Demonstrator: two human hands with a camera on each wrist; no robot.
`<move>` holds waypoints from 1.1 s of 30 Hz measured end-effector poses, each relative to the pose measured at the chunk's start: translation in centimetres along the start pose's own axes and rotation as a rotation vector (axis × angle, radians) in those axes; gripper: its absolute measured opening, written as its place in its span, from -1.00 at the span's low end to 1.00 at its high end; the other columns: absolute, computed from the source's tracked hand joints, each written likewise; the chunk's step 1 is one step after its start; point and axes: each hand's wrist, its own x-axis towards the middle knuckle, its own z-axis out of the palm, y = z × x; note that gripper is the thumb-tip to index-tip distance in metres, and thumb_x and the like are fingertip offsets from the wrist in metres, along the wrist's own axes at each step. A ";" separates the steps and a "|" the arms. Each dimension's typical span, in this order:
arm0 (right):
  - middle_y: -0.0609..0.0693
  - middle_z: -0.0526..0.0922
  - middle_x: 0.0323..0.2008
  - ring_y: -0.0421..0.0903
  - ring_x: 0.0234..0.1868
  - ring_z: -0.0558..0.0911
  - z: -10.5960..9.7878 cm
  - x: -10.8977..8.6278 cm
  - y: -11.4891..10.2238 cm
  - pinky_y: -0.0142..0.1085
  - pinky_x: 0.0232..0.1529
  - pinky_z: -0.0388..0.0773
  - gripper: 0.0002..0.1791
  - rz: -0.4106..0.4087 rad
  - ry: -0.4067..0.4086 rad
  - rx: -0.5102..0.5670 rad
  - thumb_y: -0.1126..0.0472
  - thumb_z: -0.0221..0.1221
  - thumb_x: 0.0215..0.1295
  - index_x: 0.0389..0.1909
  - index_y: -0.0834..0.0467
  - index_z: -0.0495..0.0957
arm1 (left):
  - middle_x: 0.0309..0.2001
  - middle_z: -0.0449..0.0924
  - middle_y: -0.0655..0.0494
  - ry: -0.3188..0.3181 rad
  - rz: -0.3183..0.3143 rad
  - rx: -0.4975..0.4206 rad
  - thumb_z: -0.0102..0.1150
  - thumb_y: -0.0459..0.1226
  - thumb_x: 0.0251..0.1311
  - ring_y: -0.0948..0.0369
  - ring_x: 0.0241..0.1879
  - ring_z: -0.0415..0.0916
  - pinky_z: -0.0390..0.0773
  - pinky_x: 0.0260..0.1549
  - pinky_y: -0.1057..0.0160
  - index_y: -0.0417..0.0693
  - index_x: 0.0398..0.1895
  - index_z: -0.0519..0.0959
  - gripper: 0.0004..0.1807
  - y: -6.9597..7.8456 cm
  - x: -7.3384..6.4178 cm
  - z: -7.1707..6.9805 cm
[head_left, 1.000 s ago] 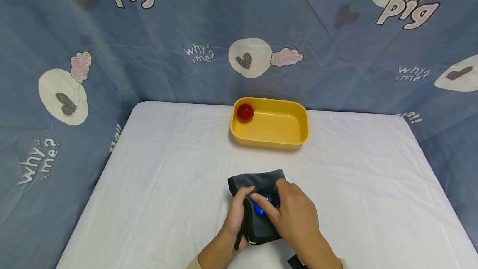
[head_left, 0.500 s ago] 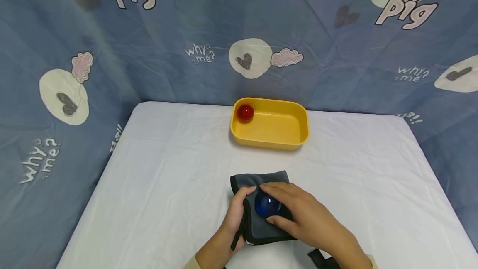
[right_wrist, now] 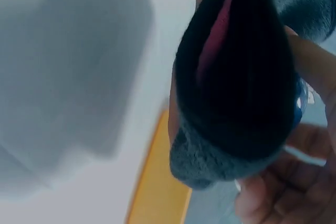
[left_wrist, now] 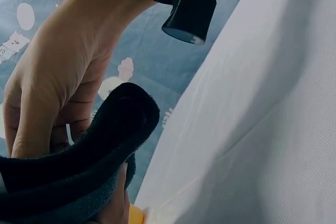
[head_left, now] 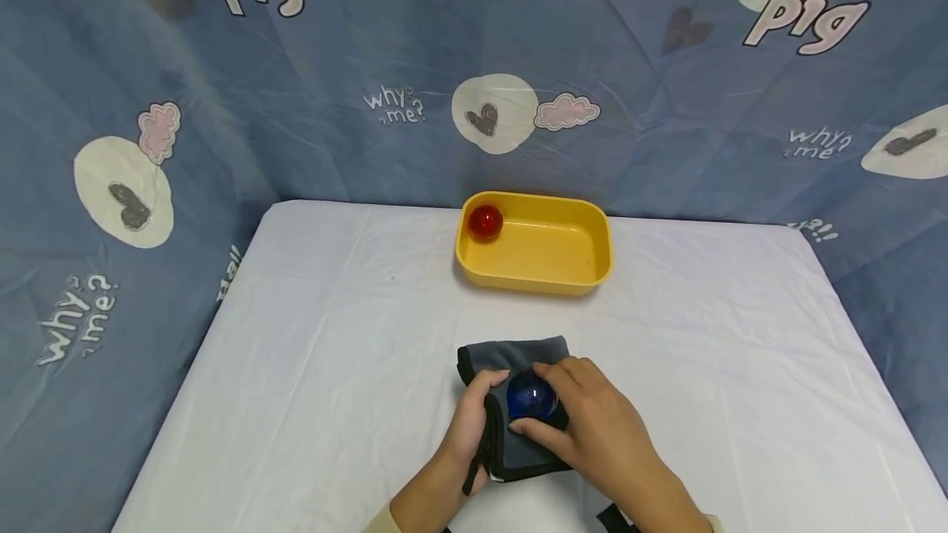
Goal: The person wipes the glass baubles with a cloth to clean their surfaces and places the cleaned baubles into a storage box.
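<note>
A folded grey cloth with black edging is held by my left hand, its thumb on top along the left side. Against the cloth's upper face sits a shiny dark blue ball. My right hand grips this ball from the right, thumb on the near side and index finger on the far side. In the right wrist view the grey cloth hides most of the ball, and a strip of pink shows inside its fold. The left wrist view shows the cloth's dark rounded edge close up.
A yellow tray stands at the back middle of the white-covered table. Inside it, at the left end, lies a red ball. A blue printed curtain surrounds the table at the back and sides.
My right hand shifted right with its fingers spread over the blue ball, then came back left to hold it between thumb and fingers. The cloth moved slightly; the left hand stays on it.
</note>
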 end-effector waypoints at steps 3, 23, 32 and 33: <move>-0.03 0.68 -0.13 -0.11 -0.09 0.62 0.1 0.0 -0.4 -0.19 -0.08 0.67 -0.30 0.053 0.033 -0.044 -0.26 0.54 0.04 0.00 0.21 0.68 | 0.12 0.59 -0.03 -0.005 -0.003 -0.002 -0.19 0.05 0.42 0.16 0.07 0.62 0.60 0.14 0.15 -0.21 0.36 0.33 -0.36 0.0 0.0 0.2; -0.19 0.43 0.40 -0.17 0.26 0.52 -1.6 -1.1 1.1 -0.08 0.19 0.60 -0.17 -0.078 -0.119 0.072 -0.09 0.47 0.26 0.52 -0.15 0.39 | 0.16 0.59 -0.02 -0.044 0.011 -0.013 -0.25 0.06 0.45 0.14 0.06 0.61 0.62 0.08 0.13 -0.16 0.38 0.34 -0.37 0.2 -0.5 -0.1; -0.11 0.62 -0.09 -0.20 -0.07 0.57 -0.2 -0.9 0.7 -0.22 -0.09 0.68 -0.31 -0.041 0.084 0.016 -0.31 0.44 0.17 0.09 0.14 0.67 | 0.08 0.60 -0.01 -0.035 0.003 0.006 -0.23 0.09 0.44 0.16 0.03 0.61 0.62 0.09 0.15 -0.17 0.37 0.33 -0.35 -0.3 -0.5 0.3; -0.11 0.60 -0.17 -0.20 -0.14 0.54 0.0 -0.9 0.6 -0.25 -0.16 0.66 -0.33 -0.023 0.111 -0.007 -0.36 0.41 0.17 -0.01 0.14 0.67 | 0.08 0.60 -0.01 -0.033 0.001 0.004 -0.22 0.09 0.45 0.16 0.03 0.61 0.62 0.10 0.15 -0.16 0.37 0.33 -0.36 -0.3 -0.5 0.3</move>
